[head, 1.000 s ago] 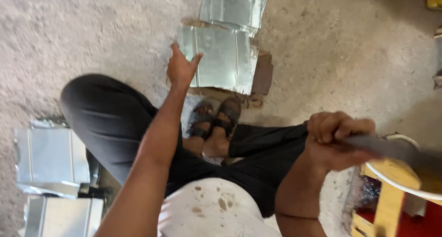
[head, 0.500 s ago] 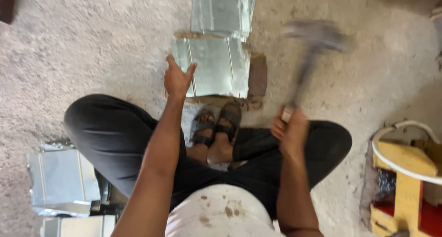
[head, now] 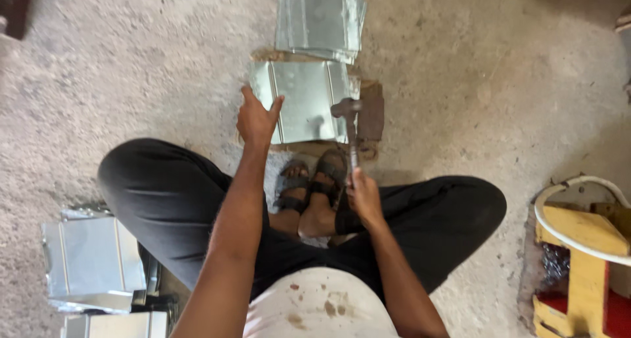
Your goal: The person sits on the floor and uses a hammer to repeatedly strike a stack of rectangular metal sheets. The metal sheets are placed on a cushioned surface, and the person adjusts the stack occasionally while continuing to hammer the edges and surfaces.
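1. Since the frame half a second before, the hammer had come down from its raised, blurred position on the right, and its head now rested on the right edge of the metal sheet.
2. The right hand had its grip closed tight around the lower end of the hammer's handle, just above the person's crossed, sandalled feet.
3. The left hand lay on the sheet's left edge, its grip spread open, fingers pressing down and holding nothing.
4. The sheet lay flat on the concrete floor, over a brownish board that showed at its right side, directly in front of the feet.
5. A stack of similar sheets sat just beyond it, touching its far edge.
6. More folded metal pieces lay by the person's left knee.
7. A yellow wooden stand with a white ring stood at the right, well apart from the sheet.
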